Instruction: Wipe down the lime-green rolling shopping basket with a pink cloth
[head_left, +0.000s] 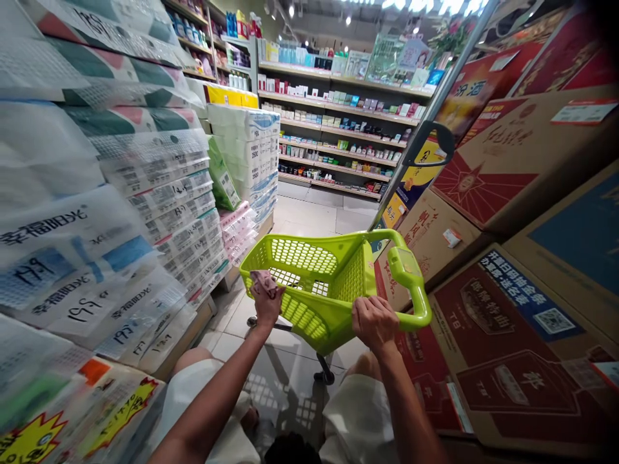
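A lime-green plastic shopping cart (358,274) stands sideways in front of me, its handle to the right. My left hand (267,306) is closed on a crumpled pinkish cloth (264,283) at the near rim, toward the cart's left end. Near the handle, my right hand (374,320) wraps around the rim with its fingers curled over. Through the basket's slots the tiled floor shows; part of the basket's inside is hidden by the near wall.
Tall stacks of wrapped tissue packs (159,174) rise on my left. Printed cardboard cartons (522,341) are piled close on the right, beside a metal pole (411,135) with a black loop. Shelves of small boxed goods (338,119) stand across the tiled floor (309,212).
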{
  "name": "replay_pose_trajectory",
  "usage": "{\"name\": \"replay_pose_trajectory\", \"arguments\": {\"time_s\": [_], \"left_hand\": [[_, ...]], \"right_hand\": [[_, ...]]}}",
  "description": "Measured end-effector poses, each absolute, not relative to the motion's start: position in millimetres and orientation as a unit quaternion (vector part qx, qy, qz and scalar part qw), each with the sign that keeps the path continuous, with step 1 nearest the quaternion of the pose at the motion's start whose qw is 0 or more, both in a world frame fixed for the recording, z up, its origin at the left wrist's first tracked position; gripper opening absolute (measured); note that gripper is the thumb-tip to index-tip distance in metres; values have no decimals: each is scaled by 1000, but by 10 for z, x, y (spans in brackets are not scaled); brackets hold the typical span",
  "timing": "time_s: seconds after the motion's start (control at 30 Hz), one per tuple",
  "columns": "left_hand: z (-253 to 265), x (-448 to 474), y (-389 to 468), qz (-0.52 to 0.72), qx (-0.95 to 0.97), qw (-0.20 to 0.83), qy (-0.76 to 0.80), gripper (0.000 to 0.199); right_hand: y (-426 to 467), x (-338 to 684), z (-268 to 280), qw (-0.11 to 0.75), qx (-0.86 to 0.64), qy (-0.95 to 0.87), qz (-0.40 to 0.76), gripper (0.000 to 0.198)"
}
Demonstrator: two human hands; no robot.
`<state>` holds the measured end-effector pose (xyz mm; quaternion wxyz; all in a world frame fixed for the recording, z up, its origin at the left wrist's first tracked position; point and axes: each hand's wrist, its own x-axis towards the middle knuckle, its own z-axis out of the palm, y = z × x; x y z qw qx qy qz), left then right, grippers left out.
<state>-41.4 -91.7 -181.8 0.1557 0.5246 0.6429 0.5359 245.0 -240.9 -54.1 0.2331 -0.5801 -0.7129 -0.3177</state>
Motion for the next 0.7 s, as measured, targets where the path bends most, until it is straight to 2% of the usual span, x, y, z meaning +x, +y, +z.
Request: {"name": "replay_pose_trajectory", "arguments": {"time_s": [0.17,0.27,0.37,0.5,0.6,0.7], "left_hand": [[-1685,-799,-743,531,432,151,713,26],[-1609,-1005,-718,530,398,136,736,25],[-1667,-959,-961,524,493,120,684,26],[-1658,-891,-1224,505,607,112,603,29],[-1512,-883,-1242,514,587,140,610,27],[-1367,-777,-1279,533,569,220,586,18]], "right_hand": [[-2479,2584,-503,221,-570,-726,-315,30],[-2553,2616,-457,208,-596,-719,-293,28],[-2582,2525,-460,210,-629,-699,-268,22],[-2527,2320,-592,222,-648,-695,-219,27],[-2476,2270,-721,215,-645,-707,-197,24],[-2441,2333,-798,223,-639,-708,-200,23]]}}
